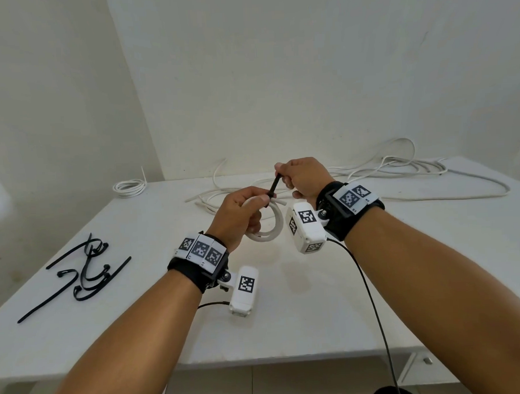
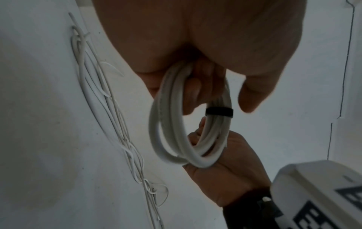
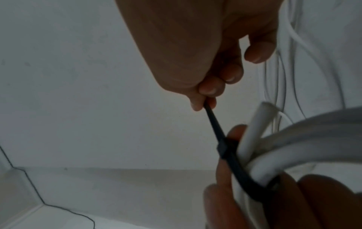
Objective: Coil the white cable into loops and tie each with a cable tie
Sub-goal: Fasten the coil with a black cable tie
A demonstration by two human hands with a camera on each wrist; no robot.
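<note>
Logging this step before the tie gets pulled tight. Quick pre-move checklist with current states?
1. Left hand holds the coil steady: ok.
2. Black tie wraps the whole bundle: ok in the left wrist view.
3. Tail passed through the tie's head: ok, tail exits it in the right wrist view.
4. Right hand pinches the tail: ok.
5. Tie cinched snug: cannot tell; some slack seems to show in the right wrist view.
6. Loose cable end caught under the tie: cannot tell; it sticks out beside the strap.
</note>
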